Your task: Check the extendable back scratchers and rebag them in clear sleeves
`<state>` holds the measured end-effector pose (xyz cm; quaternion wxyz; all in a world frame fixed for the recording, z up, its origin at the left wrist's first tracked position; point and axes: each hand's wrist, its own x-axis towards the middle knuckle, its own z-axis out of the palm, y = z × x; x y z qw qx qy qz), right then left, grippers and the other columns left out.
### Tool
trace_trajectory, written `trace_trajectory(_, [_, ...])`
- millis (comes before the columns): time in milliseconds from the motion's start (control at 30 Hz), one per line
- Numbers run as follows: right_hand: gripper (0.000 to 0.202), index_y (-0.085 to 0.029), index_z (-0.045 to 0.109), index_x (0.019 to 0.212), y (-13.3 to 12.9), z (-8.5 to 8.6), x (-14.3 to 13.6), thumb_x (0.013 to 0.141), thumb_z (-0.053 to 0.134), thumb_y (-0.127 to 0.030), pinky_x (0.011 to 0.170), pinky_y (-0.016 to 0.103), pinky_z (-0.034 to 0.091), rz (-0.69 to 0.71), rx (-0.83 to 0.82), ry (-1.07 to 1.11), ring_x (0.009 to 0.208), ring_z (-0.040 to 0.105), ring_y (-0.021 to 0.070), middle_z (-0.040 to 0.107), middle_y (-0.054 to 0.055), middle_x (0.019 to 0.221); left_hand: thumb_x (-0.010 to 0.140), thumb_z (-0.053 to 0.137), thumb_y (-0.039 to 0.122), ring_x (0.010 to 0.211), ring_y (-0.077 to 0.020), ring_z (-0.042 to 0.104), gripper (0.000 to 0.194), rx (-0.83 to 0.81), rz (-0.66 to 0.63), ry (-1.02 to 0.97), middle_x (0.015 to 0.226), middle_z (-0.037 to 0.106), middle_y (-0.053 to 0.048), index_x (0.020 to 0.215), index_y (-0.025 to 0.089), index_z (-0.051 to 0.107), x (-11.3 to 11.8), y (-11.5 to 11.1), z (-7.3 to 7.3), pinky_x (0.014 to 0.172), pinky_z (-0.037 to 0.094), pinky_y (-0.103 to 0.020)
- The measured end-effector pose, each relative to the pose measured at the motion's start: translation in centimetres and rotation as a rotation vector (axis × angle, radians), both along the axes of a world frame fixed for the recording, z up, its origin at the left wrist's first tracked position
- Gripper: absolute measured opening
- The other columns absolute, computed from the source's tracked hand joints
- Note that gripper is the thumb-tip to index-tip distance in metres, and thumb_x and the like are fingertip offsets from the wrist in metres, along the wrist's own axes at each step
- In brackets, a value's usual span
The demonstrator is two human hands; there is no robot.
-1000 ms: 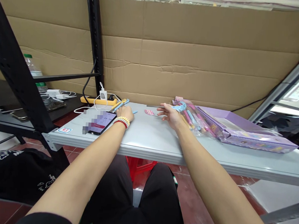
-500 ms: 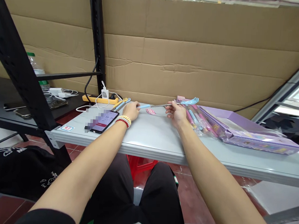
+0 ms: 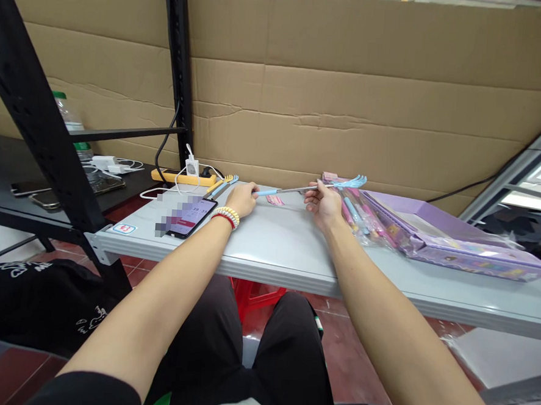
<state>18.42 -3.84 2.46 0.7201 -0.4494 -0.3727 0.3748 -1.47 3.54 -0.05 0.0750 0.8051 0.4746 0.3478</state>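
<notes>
A telescopic back scratcher (image 3: pixel 295 189) with a light-blue handle, a thin metal shaft and a blue claw-shaped head lies level between my hands, above the table. My left hand (image 3: pixel 243 200) is closed around its handle end. With thumb and fingers, my right hand (image 3: pixel 325 207) grips the shaft just below the head, which points right. Beside my left hand, a yellow and a blue back scratcher (image 3: pixel 217 189) rest on the table. Just right of my right hand, several pink and blue back scratchers (image 3: pixel 356 214) lie in clear plastic wrapping.
An open purple box (image 3: pixel 468 261) stands on the right of the white table (image 3: pixel 276 252). A phone (image 3: pixel 191 218) lies at the left, before a yellow power strip (image 3: pixel 184 178) with a white charger. A pink label (image 3: pixel 275 200) lies behind my hands. Cardboard (image 3: pixel 350 91) walls the back.
Both hands and the back scratcher have shifted slightly right; the head has moved a little further than the handle. The view has shifted slightly too.
</notes>
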Motion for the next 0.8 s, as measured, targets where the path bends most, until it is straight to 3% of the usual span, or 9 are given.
trace_trajectory(800, [0.037,-0.018,0.054,0.077,0.6,-0.5,1.2,0.086,0.053,-0.054,0.034,0.019,0.032,0.034,0.032,0.094,0.038,0.05,0.0087,0.054,-0.003,0.047,0.085,0.048,0.018,0.087,-0.0181,0.059,0.023,-0.032,-0.169,-0.151,0.093,0.069,-0.005,0.099,0.017,0.066,0.2,-0.6,0.3,0.084,0.043,-0.03])
